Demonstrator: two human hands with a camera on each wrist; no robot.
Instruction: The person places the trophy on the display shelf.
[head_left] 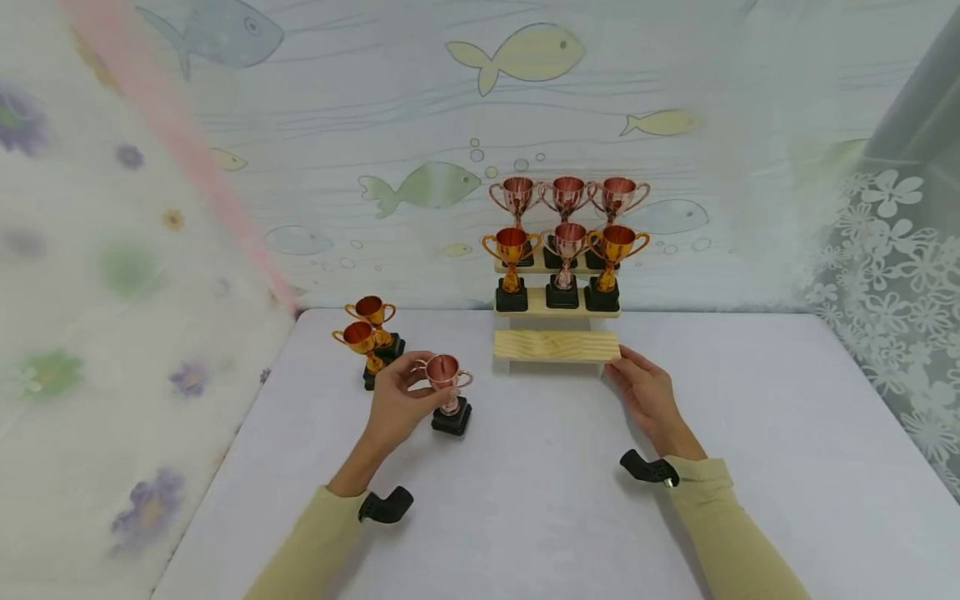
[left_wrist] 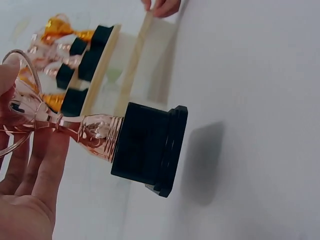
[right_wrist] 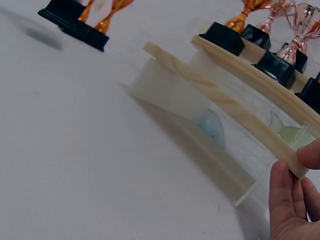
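Note:
My left hand [head_left: 401, 404] grips a rose-gold trophy cup [head_left: 444, 373] by its cup and stem, thumb on one side and fingers on the other. In the left wrist view the trophy's black base [left_wrist: 145, 147] hangs over the tabletop, its shadow beside it. My right hand [head_left: 647, 392] pinches the right end of the bare lowest wooden step [head_left: 557, 345] of a tiered stand; the right wrist view shows thumb above and fingers below the board [right_wrist: 235, 112]. On the middle tier stand a gold trophy [head_left: 512, 258], a rose-gold one [head_left: 564, 258] and another gold one [head_left: 613, 258].
Three rose-gold trophies [head_left: 567, 196] line the top tier. Two gold trophies [head_left: 362, 340] stand close together on the white table [head_left: 517, 500], left of the stand. A fish-print curtain [head_left: 420, 108] hangs behind; a floral one [head_left: 135, 333] is at the left.

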